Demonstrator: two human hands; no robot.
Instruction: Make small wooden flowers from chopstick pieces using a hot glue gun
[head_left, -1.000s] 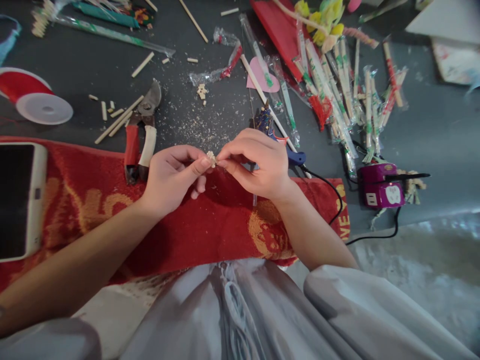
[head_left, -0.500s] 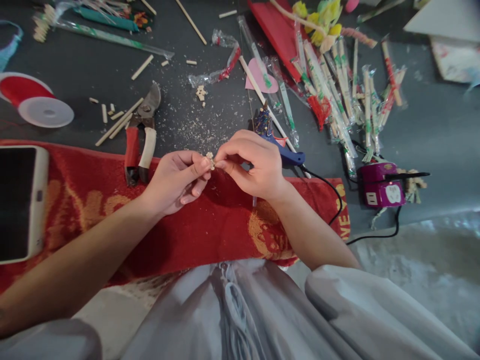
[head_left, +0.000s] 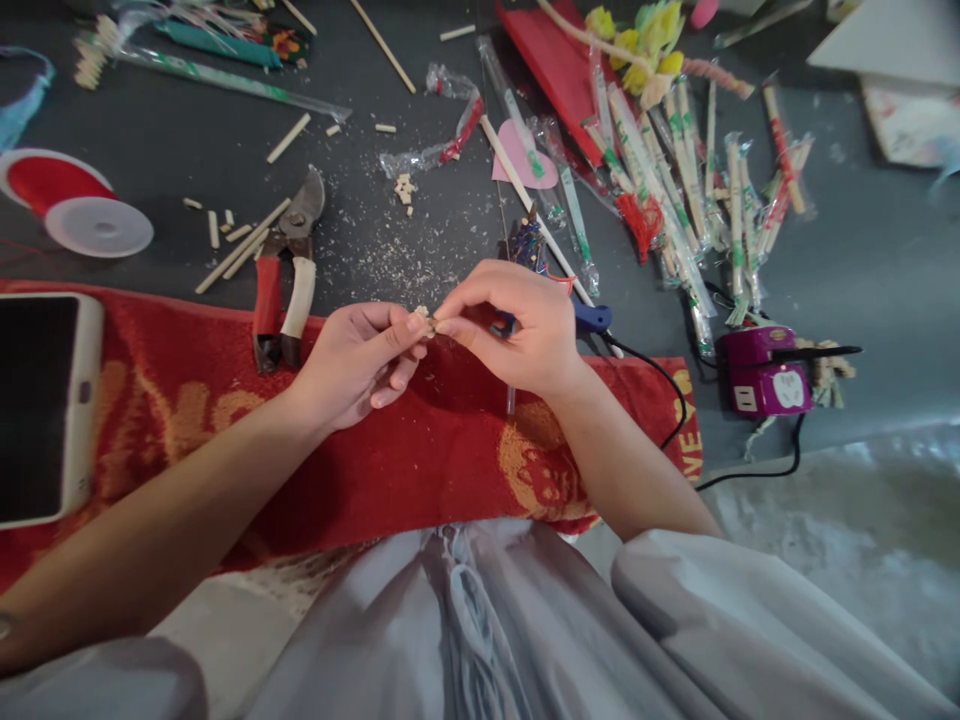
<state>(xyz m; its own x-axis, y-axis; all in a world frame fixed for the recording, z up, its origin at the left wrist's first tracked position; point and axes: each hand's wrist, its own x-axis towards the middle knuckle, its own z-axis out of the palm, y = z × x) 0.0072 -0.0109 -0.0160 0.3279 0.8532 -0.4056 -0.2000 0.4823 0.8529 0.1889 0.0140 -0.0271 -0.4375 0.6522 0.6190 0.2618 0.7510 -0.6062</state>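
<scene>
Over the red towel (head_left: 442, 460), my left hand (head_left: 356, 360) pinches a small pale cluster of wooden bits (head_left: 424, 316) between thumb and forefinger. Thumb and forefinger of my right hand (head_left: 521, 325) close at the cluster's right edge, on a tiny piece that I cannot make out clearly. Partly behind the right hand lies a blue glue gun (head_left: 592, 318) with a glue stick in its back end. Pruning shears (head_left: 300, 230) with one red and one white handle rest left of my hands. A similar little cluster (head_left: 404, 188) sits on the dark table ahead.
Cut wooden sticks (head_left: 244, 245) and sawdust-like crumbs lie about the table (head_left: 352, 210). Left are a red thread spool (head_left: 97, 227) and a phone (head_left: 37, 410). Wrapped chopsticks (head_left: 660, 170) pile up at the right, near a purple power adapter (head_left: 765, 372) with black cables.
The cluster has turned slightly between my fingers. My right hand shifted a little left and then back right. Both hands stay in nearly the same place.
</scene>
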